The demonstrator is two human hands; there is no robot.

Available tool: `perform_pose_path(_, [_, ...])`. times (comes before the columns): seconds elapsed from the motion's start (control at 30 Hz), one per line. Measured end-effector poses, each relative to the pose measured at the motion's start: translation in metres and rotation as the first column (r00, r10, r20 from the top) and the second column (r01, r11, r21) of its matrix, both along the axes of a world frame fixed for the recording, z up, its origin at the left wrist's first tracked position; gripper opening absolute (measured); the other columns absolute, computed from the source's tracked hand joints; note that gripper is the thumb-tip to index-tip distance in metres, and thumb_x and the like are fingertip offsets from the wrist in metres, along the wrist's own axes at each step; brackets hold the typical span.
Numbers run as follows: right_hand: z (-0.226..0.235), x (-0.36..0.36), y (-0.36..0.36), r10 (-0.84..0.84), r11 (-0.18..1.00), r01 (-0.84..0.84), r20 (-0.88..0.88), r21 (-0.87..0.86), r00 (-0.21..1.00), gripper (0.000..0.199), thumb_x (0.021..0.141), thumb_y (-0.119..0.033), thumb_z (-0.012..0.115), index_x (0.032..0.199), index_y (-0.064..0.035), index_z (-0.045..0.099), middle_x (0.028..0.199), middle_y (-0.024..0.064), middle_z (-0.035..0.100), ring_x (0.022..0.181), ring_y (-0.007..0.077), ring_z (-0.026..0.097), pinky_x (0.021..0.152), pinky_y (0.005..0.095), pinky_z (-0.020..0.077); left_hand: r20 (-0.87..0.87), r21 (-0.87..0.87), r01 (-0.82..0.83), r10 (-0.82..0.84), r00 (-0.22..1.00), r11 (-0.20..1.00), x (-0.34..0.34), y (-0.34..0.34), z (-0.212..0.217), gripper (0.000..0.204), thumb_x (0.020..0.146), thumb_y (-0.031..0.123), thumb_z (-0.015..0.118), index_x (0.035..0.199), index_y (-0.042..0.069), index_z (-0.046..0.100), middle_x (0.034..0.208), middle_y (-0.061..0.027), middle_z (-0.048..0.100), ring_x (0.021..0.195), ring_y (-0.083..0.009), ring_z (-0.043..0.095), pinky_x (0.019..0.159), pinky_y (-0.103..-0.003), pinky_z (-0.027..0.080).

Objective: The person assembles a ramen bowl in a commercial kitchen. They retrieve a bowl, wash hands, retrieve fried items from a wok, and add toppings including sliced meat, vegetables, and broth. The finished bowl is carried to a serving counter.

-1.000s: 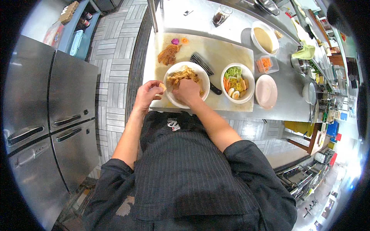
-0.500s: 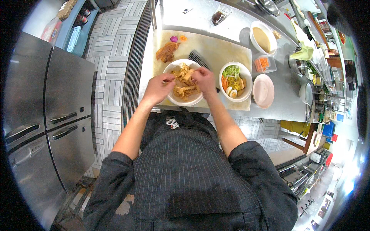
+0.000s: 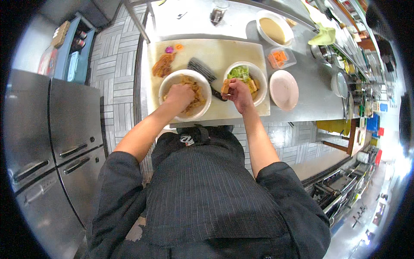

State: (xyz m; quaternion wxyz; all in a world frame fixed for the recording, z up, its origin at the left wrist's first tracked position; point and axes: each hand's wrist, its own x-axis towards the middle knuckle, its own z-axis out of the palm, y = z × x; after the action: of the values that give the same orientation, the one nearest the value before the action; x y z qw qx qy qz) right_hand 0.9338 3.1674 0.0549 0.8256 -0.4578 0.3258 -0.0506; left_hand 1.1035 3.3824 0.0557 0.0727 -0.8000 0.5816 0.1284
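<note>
At the worktop point(image 3: 310, 86), our left hand point(image 3: 179, 97) presses closed into the fried food in the white bowl point(image 3: 170, 82); our right hand point(image 3: 237, 90) pinches a browned piece point(image 3: 225, 87) beside the half-filled salad bowl point(image 3: 258, 73), more pieces left to move

The left hand point(image 3: 179, 96) is sitting in the white bowl point(image 3: 170, 82) of fried food, the right hand point(image 3: 238, 91) at the rim of the salad bowl point(image 3: 261, 77). A dark comb-like tool point(image 3: 203, 71) is lying between the two bowls, narrowing that gap. At two o'clock, a pink plate point(image 3: 283, 90) and a small tub point(image 3: 279, 58) are blocking the surface point(image 3: 310, 82). At twelve o'clock, bare cutting board point(image 3: 224, 52) is lying open up to the soup bowl point(image 3: 274, 28).
</note>
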Motion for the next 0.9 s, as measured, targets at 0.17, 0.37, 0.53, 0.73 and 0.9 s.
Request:
perform_pose_path(0.17, [-0.002,-0.04,-0.046,-0.151,0.986,0.154,0.052,-0.068,0.987,0.018,0.091,-0.016,0.059,0.107,-0.0077,0.061,0.093,0.0047,0.069,0.078,0.0193,0.068,0.072,0.037,0.0586,0.088,-0.062,0.086,-0.08,0.993,0.994,0.009,0.013,0.002,0.019,0.086,0.014,0.063,0.09,0.006,0.08,0.102,-0.0138,0.073,0.093,-0.0309,0.074,0.079,-0.045,0.06])
perform_pose_path(0.37, [0.002,-0.053,-0.135,-0.138,0.476,-0.082,-0.166,-0.876,0.976,0.023,0.087,-0.022,0.067,0.085,0.0007,0.069,0.072,0.0107,0.068,0.068,0.0185,0.066,0.064,0.0338,0.0535,-0.052,-0.112,-0.321,0.317,0.947,0.94,0.015,-0.001,0.04,0.017,0.079,0.023,0.072,0.086,0.008,0.077,0.097,-0.0147,0.069,0.093,-0.0338,0.069,0.082,-0.046,0.057])
perform_pose_path(0.53, [0.005,-0.052,-0.116,0.123,0.278,-0.304,-0.28,-0.911,0.952,0.03,0.084,-0.031,0.072,0.088,-0.0006,0.071,0.081,0.018,0.071,0.078,0.0366,0.069,0.07,0.0452,0.0538,-0.324,-0.328,-0.375,0.27,0.907,0.867,-0.057,-0.059,0.106,0.026,0.076,0.032,0.075,0.087,0.008,0.075,0.09,-0.0174,0.067,0.091,-0.0372,0.067,0.082,-0.048,0.055])
perform_pose_path(0.73, [0.006,-0.031,-0.092,0.182,0.12,-0.379,-0.355,-0.918,0.917,0.026,0.083,-0.031,0.071,0.086,-0.0046,0.072,0.088,0.0209,0.069,0.095,0.0396,0.067,0.083,0.0489,0.0531,-0.355,-0.266,-0.371,0.267,0.896,0.89,-0.11,-0.132,0.022,0.022,0.079,0.026,0.072,0.092,0.009,0.077,0.097,-0.0197,0.07,0.093,-0.0383,0.07,0.083,-0.049,0.057])
perform_pose_path(0.9, [-0.016,-0.047,-0.122,0.259,0.138,-0.305,-0.263,-0.942,0.929,0.024,0.085,-0.027,0.069,0.092,-0.0049,0.072,0.093,0.0174,0.071,0.09,0.0379,0.069,0.081,0.0457,0.0546,-0.418,-0.412,-0.428,0.251,0.873,0.804,-0.131,-0.149,-0.015,0.042,0.077,0.013,0.072,0.119,0.009,0.071,0.114,-0.025,0.066,0.103,-0.0425,0.067,0.089,-0.049,0.056])
